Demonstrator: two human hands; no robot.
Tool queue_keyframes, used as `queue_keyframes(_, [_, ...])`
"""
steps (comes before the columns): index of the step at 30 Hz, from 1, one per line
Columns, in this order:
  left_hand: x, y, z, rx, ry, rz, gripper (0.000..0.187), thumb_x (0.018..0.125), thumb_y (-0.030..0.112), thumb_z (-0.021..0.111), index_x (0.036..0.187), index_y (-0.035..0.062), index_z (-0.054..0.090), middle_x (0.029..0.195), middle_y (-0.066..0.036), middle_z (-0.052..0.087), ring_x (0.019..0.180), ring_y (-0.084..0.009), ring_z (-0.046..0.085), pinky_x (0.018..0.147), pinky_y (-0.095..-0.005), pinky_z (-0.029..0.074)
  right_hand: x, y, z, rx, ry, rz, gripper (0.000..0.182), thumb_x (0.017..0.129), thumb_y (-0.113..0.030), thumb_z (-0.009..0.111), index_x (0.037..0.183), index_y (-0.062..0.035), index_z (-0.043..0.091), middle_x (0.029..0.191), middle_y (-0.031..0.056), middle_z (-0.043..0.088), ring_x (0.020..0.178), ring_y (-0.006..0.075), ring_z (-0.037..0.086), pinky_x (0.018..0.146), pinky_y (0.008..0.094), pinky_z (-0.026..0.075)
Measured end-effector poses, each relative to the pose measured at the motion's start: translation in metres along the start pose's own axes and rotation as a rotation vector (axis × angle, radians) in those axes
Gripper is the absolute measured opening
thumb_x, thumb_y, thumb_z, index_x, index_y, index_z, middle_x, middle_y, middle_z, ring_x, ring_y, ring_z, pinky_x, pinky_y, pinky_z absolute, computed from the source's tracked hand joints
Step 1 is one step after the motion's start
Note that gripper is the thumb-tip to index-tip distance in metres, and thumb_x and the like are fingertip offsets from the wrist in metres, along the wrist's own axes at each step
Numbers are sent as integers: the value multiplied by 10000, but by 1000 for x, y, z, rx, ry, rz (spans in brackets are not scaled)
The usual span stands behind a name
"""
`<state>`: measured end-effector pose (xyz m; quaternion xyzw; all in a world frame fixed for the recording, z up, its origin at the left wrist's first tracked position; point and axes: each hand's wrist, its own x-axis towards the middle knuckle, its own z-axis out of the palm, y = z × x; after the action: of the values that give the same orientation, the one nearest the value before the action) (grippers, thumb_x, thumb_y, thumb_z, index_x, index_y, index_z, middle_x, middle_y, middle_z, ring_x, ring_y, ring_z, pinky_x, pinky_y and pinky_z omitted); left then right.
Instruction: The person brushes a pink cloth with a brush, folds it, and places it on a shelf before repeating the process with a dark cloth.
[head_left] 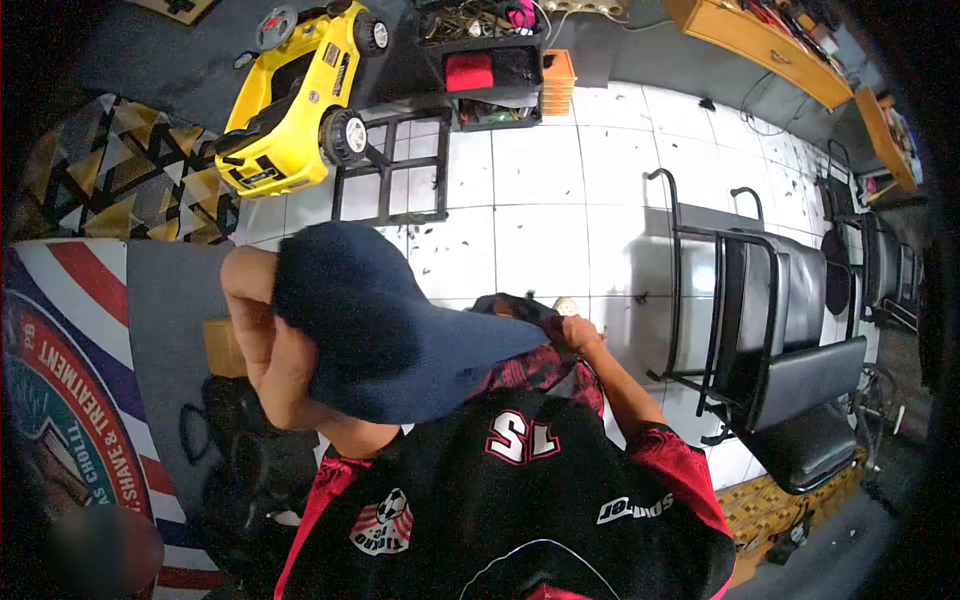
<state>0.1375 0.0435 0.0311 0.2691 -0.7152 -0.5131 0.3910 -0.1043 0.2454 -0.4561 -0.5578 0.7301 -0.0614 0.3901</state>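
Note:
A navy cap (370, 320) with its brim pointing right is up in front of my chest. My left hand (265, 330) is closed on the cap's crown side, fingers bent around it. Beyond the brim, my right hand (580, 335) is closed at the front of my black and red jersey (520, 480). A dark item (515, 303) shows beside the right fingers, partly behind the brim; what it is I cannot make out.
Black padded chairs (790, 310) stand to the right. A yellow toy car (295, 100) and a black metal frame (390, 165) are ahead. A black shelf trolley (490, 70) stands at the back. Dark clippings dot the white tiles (540, 165). A barber banner (90, 330) is at left.

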Motion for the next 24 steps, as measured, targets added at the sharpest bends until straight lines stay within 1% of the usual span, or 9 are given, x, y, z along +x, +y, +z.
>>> queue_keyframes(4, [15,-19,37,-500,0,176,283,840,200,568,996,-4,450,1006,-162,548,920,-224,562,849,-361,442,0,-4,1,198,98,412,521,934,-353,277,755,-21,637,811,242,635,819,435,608,764,506,479])
queue_keyframes(8, [10,2,41,-472,232,46,247,834,167,555,981,-8,460,994,-148,546,914,-202,551,851,-350,432,-3,4,-9,136,150,428,471,936,-368,283,971,21,546,817,263,633,852,421,616,785,501,478])
queue_keyframes(9, [10,6,42,-463,291,19,238,833,159,552,977,-9,463,991,-145,546,912,-197,548,851,-348,429,-7,5,-13,7,144,326,435,927,-396,359,1023,1,509,784,259,622,758,399,629,693,473,495])
queue_keyframes(12, [14,5,47,-373,319,4,292,862,183,526,1064,-15,456,1070,-135,522,979,-191,521,890,-326,398,14,-6,-24,427,253,190,459,908,-461,432,1006,-21,517,767,195,605,624,285,608,547,382,467])
queue_keyframes(13, [16,1,50,-333,305,9,325,877,200,515,1110,-17,451,1111,-132,510,1013,-191,509,910,-317,383,-17,-74,-100,733,138,269,572,901,-533,418,1017,24,478,751,217,606,709,306,620,655,411,472])
queue_keyframes(15, [20,-5,56,-245,279,20,393,906,233,493,1202,-21,441,1193,-125,487,1082,-190,486,949,-298,354,-28,-120,-132,992,253,-54,470,963,-483,321,954,-35,462,589,58,494,504,148,504,472,280,406])
queue_keyframes(16, [23,-6,59,-243,268,20,401,910,230,489,1217,-24,439,1202,-123,485,1090,-187,481,961,-294,344,-51,-158,-166,1321,83,-38,440,977,-478,261,943,-72,429,568,16,461,431,100,424,410,241,357])
queue_keyframes(22, [37,2,78,-386,201,-7,345,908,166,474,1187,-30,422,1122,-119,513,1020,-166,487,928,-291,342,-87,-248,-215,1511,264,-524,850,823,-699,402,1269,15,290,657,57,464,485,109,430,416,237,333])
queue_keyframes(24, [35,5,86,-421,177,5,303,920,158,465,1170,-9,423,1053,-95,525,930,-129,487,841,-259,357,-69,-249,-203,1524,216,-610,710,874,-606,428,1223,6,341,669,48,480,499,117,447,449,248,363])
